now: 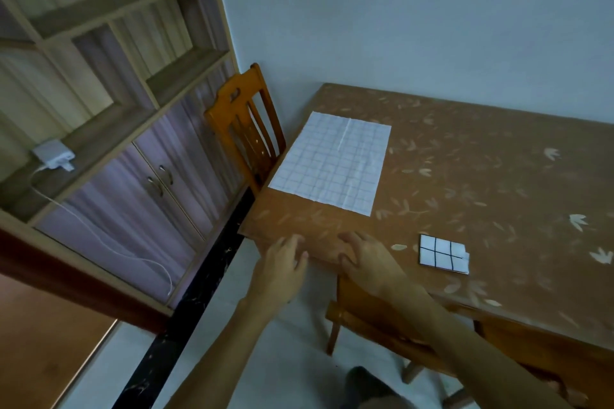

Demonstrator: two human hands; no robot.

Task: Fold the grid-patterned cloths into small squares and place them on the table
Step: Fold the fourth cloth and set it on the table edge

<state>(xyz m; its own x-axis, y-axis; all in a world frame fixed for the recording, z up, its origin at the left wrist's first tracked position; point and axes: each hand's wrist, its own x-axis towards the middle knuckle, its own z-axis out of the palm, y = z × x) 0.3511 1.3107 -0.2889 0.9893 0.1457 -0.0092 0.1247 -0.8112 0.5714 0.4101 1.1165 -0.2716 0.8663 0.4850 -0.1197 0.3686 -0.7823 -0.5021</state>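
A white grid-patterned cloth (332, 161) lies spread flat on the left end of the brown leaf-patterned table (465, 183). A second grid cloth (443, 253), folded into a small square with bold black lines, rests near the table's front edge to the right. My left hand (282, 267) hovers at the table's near corner, fingers apart and holding nothing. My right hand (363, 257) is beside it over the table edge, fingers loosely spread and empty. Both hands are short of the spread cloth.
An orange wooden chair (244, 123) stands at the table's left end against the wall. Another chair (375, 319) sits under the front edge below my right arm. A shelf and cabinet unit (109, 129) with a white charger (53, 156) and cable fills the left.
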